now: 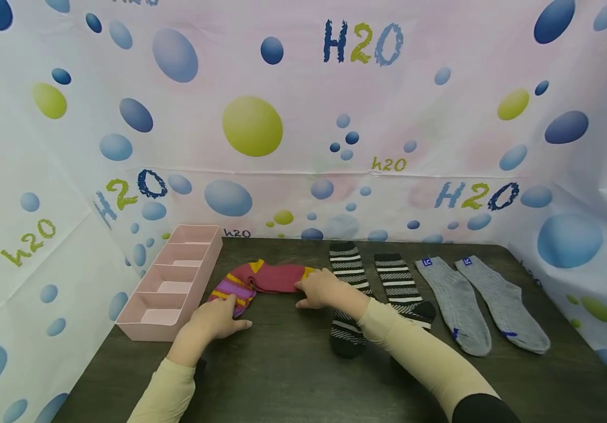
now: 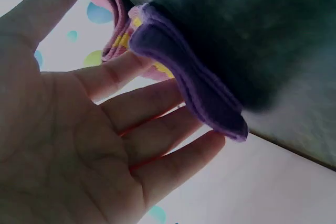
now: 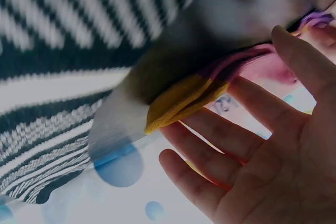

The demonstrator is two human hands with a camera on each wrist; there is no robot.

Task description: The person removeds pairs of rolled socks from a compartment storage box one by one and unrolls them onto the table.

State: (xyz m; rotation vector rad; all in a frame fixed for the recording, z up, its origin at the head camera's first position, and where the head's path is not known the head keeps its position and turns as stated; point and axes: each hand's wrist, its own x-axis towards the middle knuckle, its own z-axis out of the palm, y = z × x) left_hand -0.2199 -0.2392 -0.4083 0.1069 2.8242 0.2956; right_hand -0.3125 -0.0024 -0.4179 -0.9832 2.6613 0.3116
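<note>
A maroon sock (image 1: 277,278) with yellow toe and heel and a purple-and-yellow striped cuff lies bent across the dark table. My left hand (image 1: 210,322) rests at its striped cuff; in the left wrist view the outstretched fingers (image 2: 173,174) touch the purple edge (image 2: 184,66). At the other end, my right hand (image 1: 329,291) touches the yellow toe (image 3: 184,100) with extended fingers, as seen in the right wrist view. Whether a second sock lies beneath cannot be told. Under the right forearm, one black-and-white striped sock (image 1: 348,264) is partly hidden.
On the left stands a pink box (image 1: 147,332) with several compartments. Another striped sock (image 1: 395,276) and two grey socks, one nearer (image 1: 456,305) and one farther right (image 1: 504,305), lie on the table (image 1: 282,370). A dotted sheet (image 1: 303,82) hangs behind and at the sides.
</note>
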